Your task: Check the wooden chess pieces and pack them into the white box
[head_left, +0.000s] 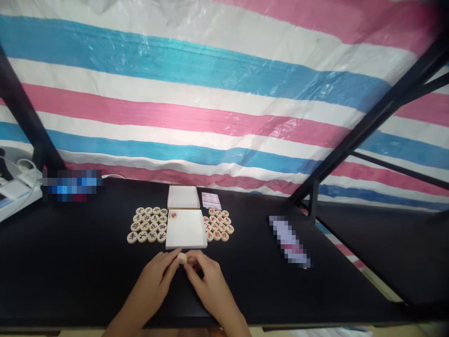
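A round, pale Chinese chess piece [182, 258] is held between my two hands, just in front of an open white box. My left hand [156, 274] pinches it from the left with thumb and fingers. From the other side, the closed fingertips of my right hand [206, 272] grip it too. In the far left corner of the white box tray [185, 231] lies one piece with a red character [173, 215]. Black-lettered pieces [153, 218] stand in rows to the left of the tray. Red-lettered pieces [219, 227] are grouped along its right side.
Behind the tray sits the other box half [183, 196], beside a folded sheet with red lines [211, 201]. A blurred-out pale object [289, 241] lies right on the black table [70, 271]. White cables and devices [23, 185] occupy the left edge. Striped sheeting [196, 112] hangs behind.
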Action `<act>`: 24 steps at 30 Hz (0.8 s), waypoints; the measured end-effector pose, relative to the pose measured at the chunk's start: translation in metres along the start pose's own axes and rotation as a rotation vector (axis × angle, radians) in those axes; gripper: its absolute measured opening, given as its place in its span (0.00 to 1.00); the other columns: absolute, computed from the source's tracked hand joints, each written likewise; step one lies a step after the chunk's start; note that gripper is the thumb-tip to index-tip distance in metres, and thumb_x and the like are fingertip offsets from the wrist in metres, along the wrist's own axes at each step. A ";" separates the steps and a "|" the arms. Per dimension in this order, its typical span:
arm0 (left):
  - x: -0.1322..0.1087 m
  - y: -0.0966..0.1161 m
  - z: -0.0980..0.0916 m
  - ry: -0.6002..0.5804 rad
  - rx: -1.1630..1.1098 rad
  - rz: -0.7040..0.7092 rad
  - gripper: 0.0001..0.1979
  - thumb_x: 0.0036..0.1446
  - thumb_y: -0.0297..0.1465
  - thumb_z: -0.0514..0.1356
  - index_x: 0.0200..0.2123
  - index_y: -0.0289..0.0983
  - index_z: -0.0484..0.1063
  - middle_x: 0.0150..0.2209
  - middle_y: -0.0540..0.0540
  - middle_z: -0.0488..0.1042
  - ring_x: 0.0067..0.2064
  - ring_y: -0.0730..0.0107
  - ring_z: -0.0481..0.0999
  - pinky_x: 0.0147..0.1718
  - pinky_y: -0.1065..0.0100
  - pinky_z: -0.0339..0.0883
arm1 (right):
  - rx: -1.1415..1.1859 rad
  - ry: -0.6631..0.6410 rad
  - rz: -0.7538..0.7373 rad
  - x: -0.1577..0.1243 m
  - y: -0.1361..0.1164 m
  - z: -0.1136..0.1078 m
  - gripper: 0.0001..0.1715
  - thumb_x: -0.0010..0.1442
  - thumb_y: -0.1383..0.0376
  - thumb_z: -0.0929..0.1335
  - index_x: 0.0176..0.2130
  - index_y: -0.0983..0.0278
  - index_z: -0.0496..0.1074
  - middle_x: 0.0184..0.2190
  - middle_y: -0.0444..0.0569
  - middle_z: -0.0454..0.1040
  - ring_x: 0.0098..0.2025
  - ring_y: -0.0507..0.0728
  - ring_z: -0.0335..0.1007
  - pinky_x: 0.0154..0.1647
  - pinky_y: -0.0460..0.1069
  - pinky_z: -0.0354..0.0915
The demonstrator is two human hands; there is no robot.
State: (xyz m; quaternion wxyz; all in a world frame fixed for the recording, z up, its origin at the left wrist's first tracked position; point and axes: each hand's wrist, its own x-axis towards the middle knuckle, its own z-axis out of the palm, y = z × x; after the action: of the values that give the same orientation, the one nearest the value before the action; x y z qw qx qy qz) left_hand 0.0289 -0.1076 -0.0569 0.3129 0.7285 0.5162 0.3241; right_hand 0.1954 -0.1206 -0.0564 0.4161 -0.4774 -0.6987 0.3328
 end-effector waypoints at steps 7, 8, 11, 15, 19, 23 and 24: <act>-0.001 0.012 -0.007 -0.063 -0.090 -0.050 0.15 0.61 0.38 0.50 0.39 0.41 0.76 0.39 0.46 0.79 0.43 0.63 0.76 0.45 0.64 0.68 | 0.019 -0.015 -0.022 -0.001 -0.002 -0.002 0.09 0.61 0.70 0.62 0.39 0.61 0.70 0.34 0.45 0.75 0.35 0.51 0.71 0.39 0.43 0.64; -0.001 0.012 -0.007 -0.066 -0.102 -0.048 0.14 0.61 0.38 0.51 0.39 0.41 0.76 0.39 0.46 0.79 0.42 0.63 0.76 0.44 0.65 0.69 | 0.023 -0.017 -0.023 -0.001 -0.002 -0.003 0.09 0.61 0.70 0.62 0.39 0.61 0.70 0.35 0.45 0.76 0.36 0.51 0.71 0.39 0.43 0.65; 0.000 0.007 -0.005 -0.047 -0.125 -0.062 0.13 0.58 0.36 0.54 0.42 0.42 0.74 0.41 0.47 0.78 0.44 0.63 0.76 0.46 0.65 0.68 | 0.043 -0.021 -0.010 -0.001 -0.003 -0.003 0.11 0.59 0.71 0.64 0.42 0.61 0.70 0.37 0.45 0.76 0.38 0.51 0.72 0.38 0.43 0.65; 0.001 0.004 -0.003 -0.032 -0.110 -0.042 0.11 0.56 0.33 0.55 0.41 0.42 0.74 0.39 0.47 0.79 0.40 0.64 0.76 0.42 0.66 0.69 | 0.053 -0.010 0.013 -0.001 -0.001 -0.003 0.10 0.60 0.68 0.64 0.43 0.61 0.70 0.37 0.46 0.76 0.38 0.52 0.72 0.38 0.43 0.66; 0.001 0.006 -0.003 0.003 -0.061 -0.013 0.09 0.55 0.30 0.54 0.36 0.41 0.74 0.33 0.48 0.78 0.35 0.66 0.75 0.38 0.67 0.70 | -0.017 -0.015 0.008 0.000 0.002 -0.002 0.11 0.59 0.70 0.64 0.41 0.61 0.72 0.36 0.46 0.76 0.37 0.53 0.72 0.39 0.45 0.65; 0.001 0.004 -0.001 0.024 -0.057 0.002 0.09 0.53 0.30 0.55 0.36 0.40 0.74 0.33 0.47 0.78 0.34 0.66 0.75 0.37 0.66 0.71 | -0.014 -0.006 -0.011 0.001 0.002 -0.002 0.10 0.59 0.70 0.64 0.40 0.61 0.72 0.38 0.47 0.76 0.40 0.53 0.72 0.39 0.45 0.65; 0.001 0.002 0.000 0.034 -0.058 -0.004 0.11 0.54 0.30 0.55 0.39 0.40 0.74 0.34 0.47 0.78 0.33 0.67 0.75 0.37 0.66 0.71 | -0.006 -0.002 -0.003 0.001 0.001 -0.002 0.10 0.60 0.69 0.63 0.41 0.61 0.72 0.38 0.47 0.76 0.39 0.53 0.72 0.39 0.45 0.65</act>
State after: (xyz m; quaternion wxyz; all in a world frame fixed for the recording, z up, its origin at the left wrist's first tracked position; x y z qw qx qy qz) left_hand 0.0302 -0.1072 -0.0545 0.3255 0.7127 0.5131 0.3505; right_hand 0.1977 -0.1196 -0.0561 0.4144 -0.4774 -0.7007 0.3307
